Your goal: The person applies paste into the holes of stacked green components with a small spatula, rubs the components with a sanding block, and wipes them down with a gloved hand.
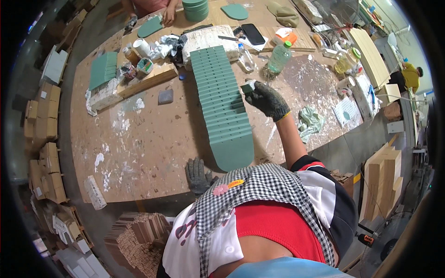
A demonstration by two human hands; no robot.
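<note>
A long row of overlapping green boards (222, 99) runs across the table toward me, its nearest board (233, 150) round-ended. My right hand (266, 99), in a dark work glove, is closed on a small green-and-white block (249, 86) just right of the row. What the block is made of I cannot make out. My left hand (198, 177), gloved too, rests at the table's near edge, left of the rounded board, with its fingers stretched out and nothing in it.
Beyond the row lie a phone (252, 34) and a green-capped bottle (280, 57). A crumpled cloth (311, 123) is at right. Left stand more green boards (103, 70), cups (144, 66) and a grey square block (165, 97). Across the table, another person's hand (168, 17) touches a green board (150, 27).
</note>
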